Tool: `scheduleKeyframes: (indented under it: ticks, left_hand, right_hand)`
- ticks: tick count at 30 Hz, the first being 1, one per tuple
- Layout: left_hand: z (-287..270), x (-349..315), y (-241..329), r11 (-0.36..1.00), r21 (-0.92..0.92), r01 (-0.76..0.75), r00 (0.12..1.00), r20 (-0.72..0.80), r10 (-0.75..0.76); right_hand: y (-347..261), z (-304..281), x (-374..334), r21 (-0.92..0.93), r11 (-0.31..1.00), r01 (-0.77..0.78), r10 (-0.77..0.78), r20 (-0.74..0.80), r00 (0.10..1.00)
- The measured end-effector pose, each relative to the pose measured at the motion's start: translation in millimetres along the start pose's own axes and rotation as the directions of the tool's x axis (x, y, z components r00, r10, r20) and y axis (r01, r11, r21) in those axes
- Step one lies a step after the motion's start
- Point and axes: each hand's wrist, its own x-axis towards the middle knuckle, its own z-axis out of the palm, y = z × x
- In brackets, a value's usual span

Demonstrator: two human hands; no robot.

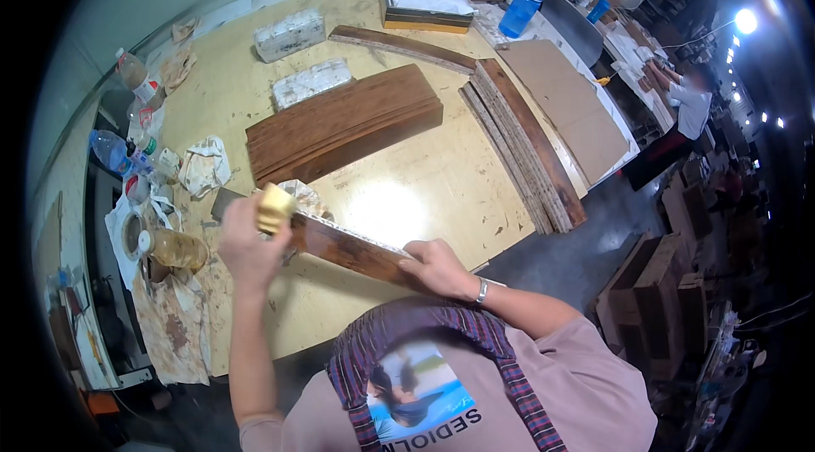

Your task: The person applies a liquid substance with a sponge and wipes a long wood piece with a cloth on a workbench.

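My left hand (pixel 249 240) is closed around a yellow block that looks like a sponge (pixel 274 207), at the far-left end of a narrow brown wooden board (pixel 352 250). My right hand (pixel 441 269) grips the near-right end of that board, its thumb on top. The board slants over the front of the table, with a pale, rough edge facing up and a dark brown glossy side toward me. Behind the sponge lies a crumpled, stained cloth (pixel 307 197), partly hidden. Just beyond the board is a stack of brown boards (pixel 340 125).
Two wrapped whitish blocks (pixel 290 36) (pixel 312 81) lie behind the stack. More planks (pixel 531 146) and cardboard (pixel 564 104) line the right. A blue bottle (pixel 523 8) stands at the back; a capped jar of yellowish liquid (pixel 177 249) lies left. A person (pixel 692 108) works at far right.
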Motion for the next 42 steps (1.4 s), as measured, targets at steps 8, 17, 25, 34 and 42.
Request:
scheduleKeyframes:
  ticks: [8, 17, 25, 34, 42]
  left_hand:
    - [-17, -38, -93, 0.87, 0.225, 0.439, 0.891, 0.018, -0.454]
    - [-23, -68, -59, 0.673, -0.528, 0.517, 0.855, 0.288, -0.431]
    - [-15, -52, 10, 0.367, -0.761, 0.535, 0.825, 0.379, -0.419]
    - [-9, -67, 4, 0.367, -0.725, 0.583, 0.792, 0.406, -0.457]
    - [-14, -81, -6, 0.151, -0.79, 0.595, 0.768, 0.502, -0.399]
  right_hand:
    - [39, -11, -19, 0.291, 0.957, -0.018, -0.007, 0.087, 0.996]
    - [53, -4, -22, 0.411, 0.91, -0.061, -0.001, 0.148, 0.989]
    - [42, -1, -26, 0.387, 0.917, -0.101, 0.051, 0.138, 0.989]
    - [47, 6, -28, 0.278, 0.959, 0.054, -0.071, 0.05, 0.996]
    - [65, 9, -26, 0.354, 0.935, -0.024, -0.01, 0.094, 0.996]
